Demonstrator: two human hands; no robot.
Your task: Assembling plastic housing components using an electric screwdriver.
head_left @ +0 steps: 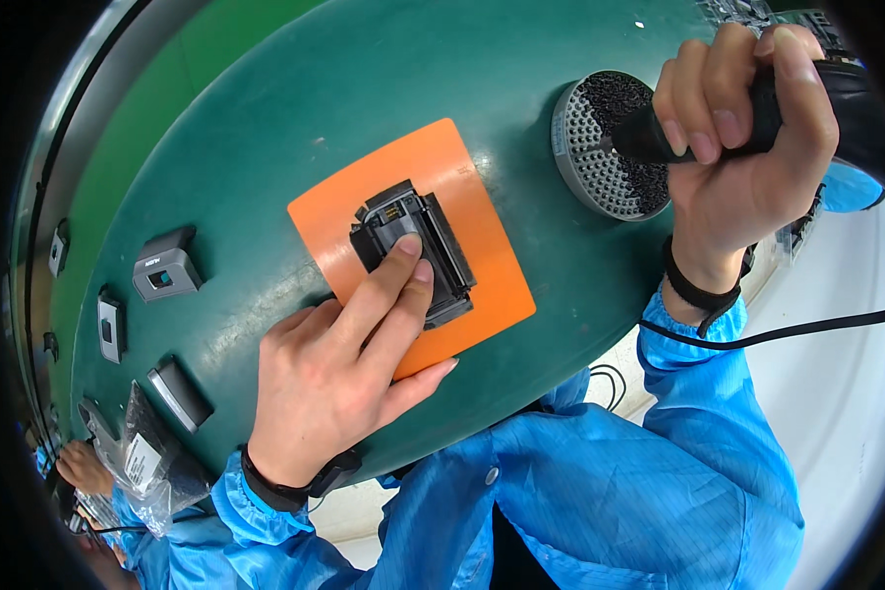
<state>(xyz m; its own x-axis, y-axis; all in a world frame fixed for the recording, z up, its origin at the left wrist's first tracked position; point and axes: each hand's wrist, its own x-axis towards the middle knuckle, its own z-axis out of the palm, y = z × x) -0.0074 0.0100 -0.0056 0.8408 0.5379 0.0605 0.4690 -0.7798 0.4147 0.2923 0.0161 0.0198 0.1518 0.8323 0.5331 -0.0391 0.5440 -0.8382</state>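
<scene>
A black rectangular device housing (428,258) lies on an orange mat (497,280) at the middle of the table. My left hand (334,379) presses the index and middle fingertips down on it, thumb stretched out over the mat's near edge. Up on the right, my right hand (747,138) is closed around what looks like a black electric screwdriver (649,136). Its narrow nose points into a round dish (590,162) with a studded metal plate and many tiny black pieces, perhaps screws. The tip itself is too small to make out.
Several grey plastic covers (167,265) lie on the green table (265,128) to the left. Near them is a clear plastic bag (152,462) with dark contents. Another person's hand (86,468) shows at the lower left. A black cable (787,334) crosses beside my right wrist.
</scene>
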